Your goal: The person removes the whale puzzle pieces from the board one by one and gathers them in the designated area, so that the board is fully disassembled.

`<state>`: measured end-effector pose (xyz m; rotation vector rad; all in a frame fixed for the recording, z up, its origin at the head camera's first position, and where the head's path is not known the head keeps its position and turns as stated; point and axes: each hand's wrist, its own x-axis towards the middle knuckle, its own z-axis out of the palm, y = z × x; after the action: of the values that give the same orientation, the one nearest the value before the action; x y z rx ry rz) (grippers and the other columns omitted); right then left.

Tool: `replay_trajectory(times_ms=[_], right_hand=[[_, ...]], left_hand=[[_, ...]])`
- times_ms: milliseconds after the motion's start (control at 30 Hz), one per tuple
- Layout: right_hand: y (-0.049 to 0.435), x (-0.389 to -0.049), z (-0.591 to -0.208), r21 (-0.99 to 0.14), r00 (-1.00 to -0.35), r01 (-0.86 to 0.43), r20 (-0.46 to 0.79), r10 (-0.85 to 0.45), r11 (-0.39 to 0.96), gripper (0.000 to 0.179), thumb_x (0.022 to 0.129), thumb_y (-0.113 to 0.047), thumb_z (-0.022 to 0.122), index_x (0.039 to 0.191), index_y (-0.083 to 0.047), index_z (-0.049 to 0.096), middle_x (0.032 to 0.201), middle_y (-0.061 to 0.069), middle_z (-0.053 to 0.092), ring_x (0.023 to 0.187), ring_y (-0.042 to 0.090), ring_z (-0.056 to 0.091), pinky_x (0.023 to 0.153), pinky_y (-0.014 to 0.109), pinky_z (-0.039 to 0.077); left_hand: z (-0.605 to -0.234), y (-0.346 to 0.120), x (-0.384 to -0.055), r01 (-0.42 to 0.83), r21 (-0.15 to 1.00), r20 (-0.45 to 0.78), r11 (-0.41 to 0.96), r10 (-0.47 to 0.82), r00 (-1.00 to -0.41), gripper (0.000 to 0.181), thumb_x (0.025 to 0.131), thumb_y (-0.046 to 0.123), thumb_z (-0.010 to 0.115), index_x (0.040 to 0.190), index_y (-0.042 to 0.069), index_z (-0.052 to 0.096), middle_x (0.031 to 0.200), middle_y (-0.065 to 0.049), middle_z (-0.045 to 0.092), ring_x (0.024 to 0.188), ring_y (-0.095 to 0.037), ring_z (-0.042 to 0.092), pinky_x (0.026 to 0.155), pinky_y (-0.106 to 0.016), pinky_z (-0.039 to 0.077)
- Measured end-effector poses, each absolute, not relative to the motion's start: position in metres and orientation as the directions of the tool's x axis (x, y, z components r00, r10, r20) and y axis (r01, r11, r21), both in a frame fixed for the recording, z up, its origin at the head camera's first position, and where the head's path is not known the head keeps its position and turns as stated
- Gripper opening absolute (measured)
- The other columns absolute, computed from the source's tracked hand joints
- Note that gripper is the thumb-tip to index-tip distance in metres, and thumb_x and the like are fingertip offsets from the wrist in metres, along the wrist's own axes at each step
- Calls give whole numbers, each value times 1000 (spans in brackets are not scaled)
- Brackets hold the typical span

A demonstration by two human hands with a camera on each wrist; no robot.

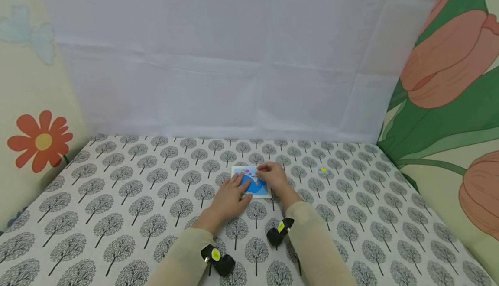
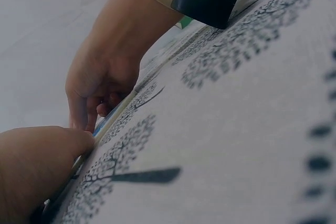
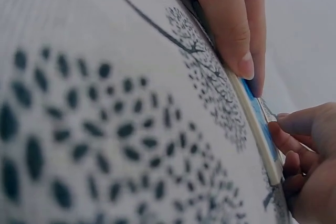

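A small square picture board (image 1: 263, 193) with a pale edge and a blue picture lies on the tablecloth in front of me. My left hand (image 1: 231, 197) rests on its left part, fingers extended over the blue surface. From the right, my right hand (image 1: 274, 177) reaches over the board's upper right part, its thumb and forefinger close together at the picture. In the right wrist view, the bent right fingers (image 3: 310, 150) are at the board's edge (image 3: 257, 127); I cannot tell what is between them. The left fingertips (image 3: 245, 66) touch the board there.
Some way right of the board lies a small yellow and light-blue piece (image 1: 323, 172). A white tablecloth (image 1: 156, 195) with black tree prints covers the table. Behind it hangs a white cloth (image 1: 214, 60), with flower-painted walls on both sides. Each wrist carries a black camera (image 1: 222, 263).
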<state>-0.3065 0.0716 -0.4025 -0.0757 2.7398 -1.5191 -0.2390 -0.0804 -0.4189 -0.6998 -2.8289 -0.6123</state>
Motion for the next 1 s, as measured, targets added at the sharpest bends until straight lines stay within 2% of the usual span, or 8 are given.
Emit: replay_trajectory(times_ms=[267,467,1000], right_hand=[[70,-309,-401,-818,-1000,-13,-5,-29,575,13,77,-16,64,90,-12,67,87,1,61,84,17,55,77,33,44],[69,-309,-403,-822,-1000,-3,-9,-18,569,12,78,-15,64,89,-11,67,88,2,62,84,18,56,74,33,45],[70,-311,-406,-886,-1000,6,4,19,463,11,77,-11,65,87,-8,68,87,3,62,84,18,55,74,32,45]], left_hand=[[-418,-80,-238,481,345,257,806,412,-874,46,89,29,44,128,3,42,135,-19,27,124,-33,20,99,-46,17],[-417,-80,-238,481,349,257,804,411,-875,47,89,30,44,128,3,42,135,-19,27,124,-32,20,98,-47,18],[-418,-80,-237,469,357,250,808,401,-881,47,89,31,44,128,4,42,136,-18,26,125,-33,19,98,-48,17]])
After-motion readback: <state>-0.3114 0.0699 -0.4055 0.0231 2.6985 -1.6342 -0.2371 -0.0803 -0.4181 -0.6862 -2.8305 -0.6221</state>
